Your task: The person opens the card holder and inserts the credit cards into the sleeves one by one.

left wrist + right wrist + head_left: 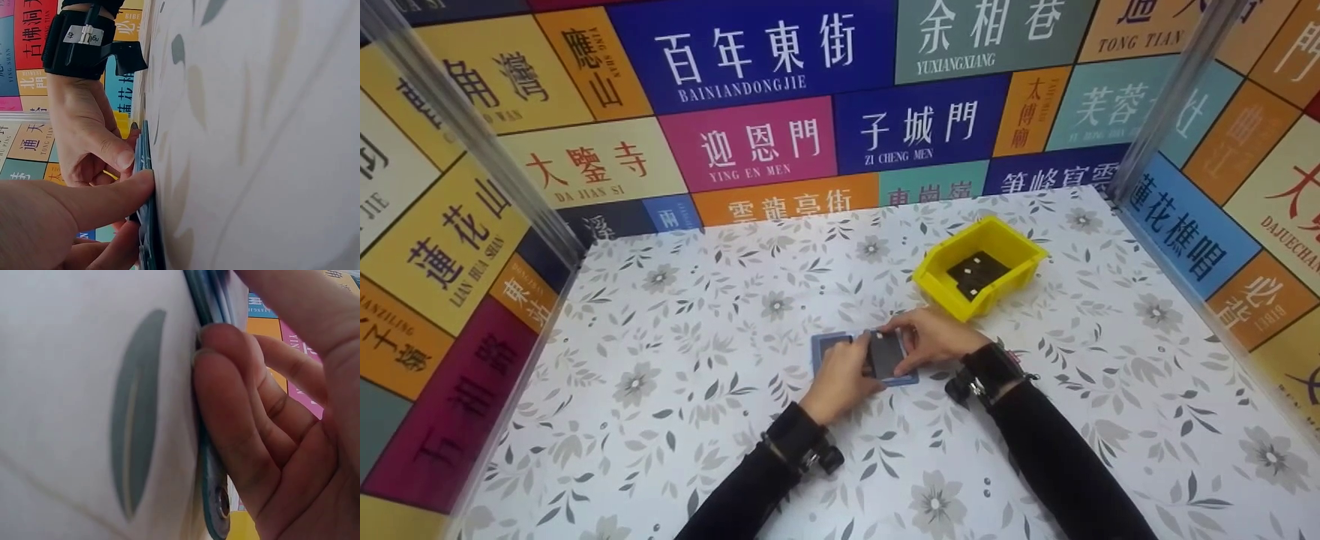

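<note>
A thin blue folding card holder lies opened flat on the tabletop. Over its right half is a dark grey card with a small white mark near the top. My left hand covers the middle of the holder, thumb and fingers pinching at its layers, as the left wrist view shows at the blue edge. From the right, my right hand spans the dark card, with fingers at its upper and lower edges. A round snap shows on a blue tab in the right wrist view. The left hand partly hides the holder.
Behind the right hand stands a yellow bin with several dark pieces bearing small white marks. A floral cloth covers the table. Printed sign panels wall off the back and sides. Both wrists wear black straps with cameras.
</note>
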The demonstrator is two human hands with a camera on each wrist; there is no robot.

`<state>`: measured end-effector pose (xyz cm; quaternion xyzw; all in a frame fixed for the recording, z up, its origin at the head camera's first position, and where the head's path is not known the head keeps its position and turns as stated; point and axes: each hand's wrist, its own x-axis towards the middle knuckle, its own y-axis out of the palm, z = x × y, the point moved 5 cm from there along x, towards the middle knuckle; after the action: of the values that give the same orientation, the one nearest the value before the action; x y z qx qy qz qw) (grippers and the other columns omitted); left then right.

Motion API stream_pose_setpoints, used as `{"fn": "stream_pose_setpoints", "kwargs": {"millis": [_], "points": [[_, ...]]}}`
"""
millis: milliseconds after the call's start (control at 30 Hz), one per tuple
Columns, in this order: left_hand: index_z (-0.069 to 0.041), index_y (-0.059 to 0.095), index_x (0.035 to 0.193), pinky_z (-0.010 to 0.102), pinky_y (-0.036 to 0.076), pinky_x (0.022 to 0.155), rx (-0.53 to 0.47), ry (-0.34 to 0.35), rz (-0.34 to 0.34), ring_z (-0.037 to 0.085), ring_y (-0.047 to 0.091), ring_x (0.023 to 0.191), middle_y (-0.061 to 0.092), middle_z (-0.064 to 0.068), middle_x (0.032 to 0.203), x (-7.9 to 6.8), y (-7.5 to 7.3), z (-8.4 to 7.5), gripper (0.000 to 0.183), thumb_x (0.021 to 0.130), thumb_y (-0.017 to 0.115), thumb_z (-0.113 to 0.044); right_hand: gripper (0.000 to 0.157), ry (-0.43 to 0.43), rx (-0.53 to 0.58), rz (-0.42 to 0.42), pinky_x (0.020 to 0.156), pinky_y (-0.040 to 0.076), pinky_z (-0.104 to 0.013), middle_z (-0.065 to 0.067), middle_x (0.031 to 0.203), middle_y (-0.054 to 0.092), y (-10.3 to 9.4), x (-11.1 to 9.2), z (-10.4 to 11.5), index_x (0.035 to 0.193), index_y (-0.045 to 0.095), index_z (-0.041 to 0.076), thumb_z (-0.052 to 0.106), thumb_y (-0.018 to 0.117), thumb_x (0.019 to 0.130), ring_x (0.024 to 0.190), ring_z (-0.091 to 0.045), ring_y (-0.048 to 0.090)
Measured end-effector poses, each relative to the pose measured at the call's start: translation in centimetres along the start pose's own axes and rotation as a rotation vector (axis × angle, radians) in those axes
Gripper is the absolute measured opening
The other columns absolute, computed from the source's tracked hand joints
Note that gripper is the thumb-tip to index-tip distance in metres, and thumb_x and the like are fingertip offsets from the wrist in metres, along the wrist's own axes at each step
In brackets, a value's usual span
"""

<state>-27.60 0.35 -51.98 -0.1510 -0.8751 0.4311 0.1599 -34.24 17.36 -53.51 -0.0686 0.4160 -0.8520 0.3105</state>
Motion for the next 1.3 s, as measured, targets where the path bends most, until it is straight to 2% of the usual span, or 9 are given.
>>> {"fn": "stream_pose_setpoints", "kwargs": {"millis": [133,233,333,433,533,633,1033,1167,1300], "points": [[0.007,0.052,0.145,0.042,0.058,0.087,0.004,0.005,0.024,0.032,0.067,0.098,0.071,0.021,0.115,0.3,-0.5,0.5,0.089,0.071,0.094,-0.018,0.076,0.019,-0.012,0.001,0.064,0.051,-0.028,0.003,0.083,0.067,0.1,0.0,0.0,0.137,0.067,0.022,0.035,0.097,0.069,0.069,-0.014,0.06],[0.003,0.052,0.147,0.045,0.056,0.093,0.022,0.007,0.037,0.032,0.064,0.104,0.07,0.019,0.12,0.6,-1.5,1.2,0.095,0.069,0.096,-0.027,0.076,0.022,-0.03,-0.008,0.066,0.05,-0.028,0.004,0.086,0.066,0.0,-0.1,0.1,0.137,0.067,0.022,0.037,0.097,0.068,0.072,-0.013,0.059],[-0.002,0.051,0.151,0.049,0.051,0.103,0.072,0.009,0.057,0.036,0.059,0.119,0.067,0.018,0.134,0.8,-2.8,2.5,0.105,0.063,0.099,-0.034,0.076,0.019,-0.03,-0.013,0.067,0.05,-0.028,0.004,0.084,0.066,-0.1,-0.1,0.2,0.136,0.067,0.022,0.037,0.097,0.068,0.071,-0.013,0.059],[-0.006,0.05,0.152,0.051,0.047,0.11,0.126,-0.006,0.11,0.038,0.055,0.128,0.063,0.014,0.143,0.8,-3.7,4.1,0.112,0.056,0.102,-0.034,0.077,0.03,-0.013,-0.005,0.066,0.05,-0.028,0.004,0.08,0.066,-0.1,-0.1,0.2,0.136,0.065,0.025,0.037,0.098,0.067,0.069,-0.013,0.059],[-0.008,0.056,0.147,0.049,0.047,0.11,0.126,-0.021,0.174,0.034,0.057,0.128,0.064,0.011,0.142,0.6,-4.0,5.6,0.107,0.054,0.102,-0.032,0.078,0.06,0.009,-0.001,0.065,0.049,-0.029,0.002,0.078,0.066,-0.1,-0.3,0.0,0.135,0.062,0.028,0.038,0.098,0.066,0.068,-0.015,0.06],[-0.01,0.061,0.142,0.047,0.049,0.108,0.079,-0.008,0.2,0.029,0.058,0.124,0.066,0.008,0.137,0.5,-4.2,6.5,0.099,0.055,0.102,-0.03,0.077,0.081,0.045,-0.006,0.065,0.05,-0.03,0.001,0.08,0.066,-0.2,-0.4,-0.3,0.133,0.061,0.028,0.036,0.098,0.066,0.069,-0.016,0.06],[-0.011,0.063,0.141,0.047,0.049,0.107,0.028,-0.036,0.198,0.027,0.058,0.12,0.067,0.007,0.133,0.4,-4.2,7.0,0.099,0.052,0.102,-0.03,0.066,0.055,0.176,-0.034,0.062,0.049,-0.023,0.001,0.076,0.066,0.0,-0.1,-0.8,0.125,0.059,0.015,0.024,0.097,0.071,0.065,-0.012,0.059],[-0.012,0.063,0.141,0.047,0.049,0.107,0.015,-0.049,0.203,0.027,0.058,0.121,0.066,0.008,0.134,0.4,-4.2,7.0,0.099,0.052,0.102,-0.029,0.051,0.072,0.19,-0.078,0.062,0.047,-0.022,0.003,0.075,0.066,0.1,0.0,-0.8,0.115,0.063,0.013,0.027,0.093,0.076,0.065,-0.011,0.058],[-0.011,0.063,0.141,0.047,0.049,0.107,0.015,-0.047,0.204,0.028,0.058,0.121,0.066,0.008,0.134,0.4,-4.2,7.0,0.098,0.053,0.102,-0.029,0.029,0.105,0.21,-0.112,0.057,0.047,-0.021,0.004,0.072,0.066,0.1,0.1,-0.9,0.107,0.068,0.013,0.027,0.085,0.087,0.059,-0.01,0.057]]}}
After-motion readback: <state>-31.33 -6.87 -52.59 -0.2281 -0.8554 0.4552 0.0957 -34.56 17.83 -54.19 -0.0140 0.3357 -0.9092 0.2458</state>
